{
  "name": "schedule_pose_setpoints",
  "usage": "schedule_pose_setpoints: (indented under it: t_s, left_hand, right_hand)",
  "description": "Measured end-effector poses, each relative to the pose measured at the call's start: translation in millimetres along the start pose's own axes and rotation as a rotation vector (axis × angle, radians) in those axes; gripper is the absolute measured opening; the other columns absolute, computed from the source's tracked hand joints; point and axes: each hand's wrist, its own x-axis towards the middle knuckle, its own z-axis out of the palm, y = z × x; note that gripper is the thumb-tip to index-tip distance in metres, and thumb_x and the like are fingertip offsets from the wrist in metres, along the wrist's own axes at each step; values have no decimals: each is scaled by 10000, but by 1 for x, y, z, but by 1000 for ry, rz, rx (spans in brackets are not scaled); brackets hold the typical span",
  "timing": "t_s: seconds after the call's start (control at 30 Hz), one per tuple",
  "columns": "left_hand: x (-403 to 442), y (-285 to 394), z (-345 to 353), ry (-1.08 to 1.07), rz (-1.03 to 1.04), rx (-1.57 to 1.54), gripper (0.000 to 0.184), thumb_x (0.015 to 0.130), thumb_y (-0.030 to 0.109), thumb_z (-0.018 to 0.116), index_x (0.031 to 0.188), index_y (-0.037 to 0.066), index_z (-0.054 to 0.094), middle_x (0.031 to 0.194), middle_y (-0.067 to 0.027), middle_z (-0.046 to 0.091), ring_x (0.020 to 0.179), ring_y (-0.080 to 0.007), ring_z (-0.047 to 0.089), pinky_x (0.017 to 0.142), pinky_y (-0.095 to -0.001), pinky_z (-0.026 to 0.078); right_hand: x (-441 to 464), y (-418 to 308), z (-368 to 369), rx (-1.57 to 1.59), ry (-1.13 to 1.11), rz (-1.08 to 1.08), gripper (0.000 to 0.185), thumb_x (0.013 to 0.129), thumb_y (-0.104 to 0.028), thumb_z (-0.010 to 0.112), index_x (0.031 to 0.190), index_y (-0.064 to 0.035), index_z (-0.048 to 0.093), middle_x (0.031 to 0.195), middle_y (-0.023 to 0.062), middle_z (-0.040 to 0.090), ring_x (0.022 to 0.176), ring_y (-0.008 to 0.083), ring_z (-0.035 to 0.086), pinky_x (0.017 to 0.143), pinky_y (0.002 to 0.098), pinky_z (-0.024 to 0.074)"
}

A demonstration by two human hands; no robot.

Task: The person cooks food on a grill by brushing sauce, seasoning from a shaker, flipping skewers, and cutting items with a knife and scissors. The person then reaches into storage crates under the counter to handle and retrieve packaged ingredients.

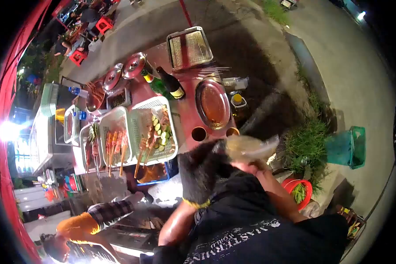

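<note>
My left hand point(202, 171), in a dark glove with a yellow cuff, is raised in front of my chest, its fingers smeared and partly hidden. Beside it my bare right hand point(253, 167) is closed under a pale, partly see-through thing point(251, 148), perhaps plastic, too blurred to name. The glove's fingertips reach its left end; whether they grip it I cannot tell. Just beyond are two brown cups point(199, 133) and an oval metal tray point(213, 104). To the left, a white basket point(135, 115) holds skewers and cut green vegetables point(161, 134).
More baskets hold meat skewers point(115, 143). Bottles point(171, 83), a yellow-capped jug point(238, 101) and a rectangular tray point(190, 47) stand farther back. At right are a red basin point(298, 192) and a green bin point(346, 147). Another person point(81, 226) is at lower left.
</note>
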Motion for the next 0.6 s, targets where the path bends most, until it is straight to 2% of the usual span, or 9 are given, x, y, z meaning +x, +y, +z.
schedule_pose_setpoints:
  t_s: [0.07, 0.13, 0.23, 0.27, 0.33, 0.37, 0.43, 0.5, 0.6]
  left_hand:
    - [33, -47, -15, -54, 212, 159, 260, 899, 150, 615, 1056, -52, 663, 738, -96, 680, 630, -161, 659, 592, -298, 526]
    - [52, -52, -24, -82, 91, 96, 234, 872, 160, 649, 1013, -26, 667, 739, -84, 684, 650, -166, 677, 597, -316, 550]
    - [92, -109, -53, -74, 91, 65, 347, 681, 156, 755, 1004, 51, 686, 768, -86, 697, 718, -248, 685, 690, -356, 567]
    - [108, -135, -65, -69, 33, 8, 375, 657, 160, 763, 1011, 61, 688, 769, -86, 699, 730, -262, 686, 708, -365, 569]
    - [133, -175, -85, -298, 561, 465, 325, 829, 122, 632, 1115, -32, 654, 865, -117, 706, 754, -182, 682, 700, -296, 551]
    - [137, -182, -88, -356, 746, 605, 319, 886, 109, 588, 1149, -62, 643, 897, -128, 709, 762, -155, 681, 698, -273, 545]
    - [136, -179, -82, -226, 593, 560, 350, 879, 106, 594, 1196, -39, 629, 1001, -109, 696, 869, -163, 657, 769, -293, 536]
    - [135, -175, -85, -181, 480, 591, 390, 872, 103, 601, 1244, -11, 613, 1105, -90, 679, 967, -173, 630, 833, -314, 525]
    - [143, -214, -93, -130, 186, 187, 454, 858, 80, 604, 1304, 5, 568, 1179, -111, 653, 1021, -176, 616, 893, -311, 506]
  right_hand:
    - [33, -98, 13, 551, 93, -72, 651, 928, -274, 622, 1466, -94, 302, 1514, 68, 332, 1334, 239, 388, 1147, 392, 308]
    - [47, -114, -14, 766, 58, -111, 573, 937, -307, 601, 1430, -124, 374, 1489, 72, 374, 1357, 240, 369, 1146, 425, 298]
    - [68, -65, -71, -331, 228, -108, 451, 919, -182, 622, 1345, -124, 484, 1382, 76, 505, 1260, 223, 477, 1064, 379, 419]
    - [72, -65, -75, -12, 213, -104, 470, 875, -134, 662, 1318, -113, 507, 1323, 66, 545, 1210, 221, 514, 1041, 379, 437]
    - [83, -69, -80, 621, 177, -79, 516, 785, -40, 742, 1263, -91, 554, 1203, 45, 625, 1112, 217, 587, 994, 378, 474]
    - [91, -75, -79, 617, 167, -73, 516, 785, -40, 742, 1263, -91, 554, 1203, 45, 625, 1112, 217, 587, 994, 378, 474]
    - [108, -95, -66, 249, 196, 41, 569, 765, -66, 777, 1277, -56, 529, 1194, 51, 624, 1094, 202, 594, 987, 356, 472]
    - [115, -103, -58, 193, 188, 52, 609, 766, -89, 785, 1300, -29, 499, 1207, 80, 619, 1108, 201, 586, 990, 344, 465]
    - [125, -99, -55, 116, 100, 96, 655, 754, -100, 803, 1327, -48, 491, 1248, 83, 615, 1141, 212, 578, 1016, 361, 443]
